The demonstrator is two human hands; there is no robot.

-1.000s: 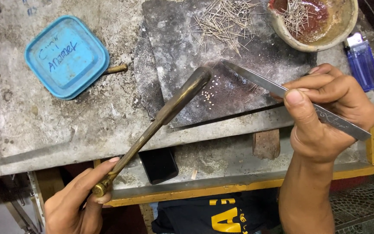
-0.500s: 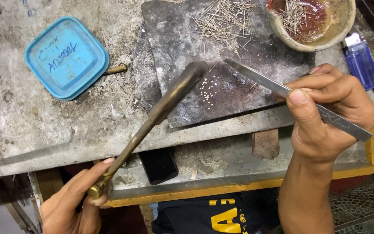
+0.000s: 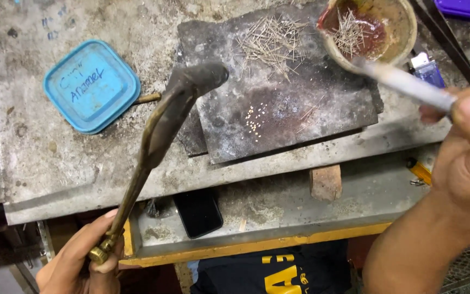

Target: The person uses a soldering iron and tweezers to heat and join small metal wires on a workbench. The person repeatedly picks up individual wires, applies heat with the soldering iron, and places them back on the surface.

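Observation:
My left hand [image 3: 80, 258] grips the brass base of a long sooty torch [image 3: 159, 136] whose bent nozzle hangs over the left edge of a dark slab [image 3: 311, 114]. On that slab lie a cluster of tiny pale beads [image 3: 254, 122] and a scatter of thin wire pins [image 3: 270, 41]. My right hand [image 3: 466, 155] holds metal tweezers [image 3: 403, 84], blurred, with their tip at the rim of a clay bowl [image 3: 395, 24] of reddish liquid and pins.
A blue square lid [image 3: 91, 84] lies on the grey bench at left. A blue lighter [image 3: 428, 71] sits beside the bowl. A black phone [image 3: 199, 212] and a small wooden block [image 3: 326, 182] rest on the lower ledge with the yellow edge.
My right hand has swung the tweezers from the slab up to the bowl. The torch has lifted and shifted left. The view is closer.

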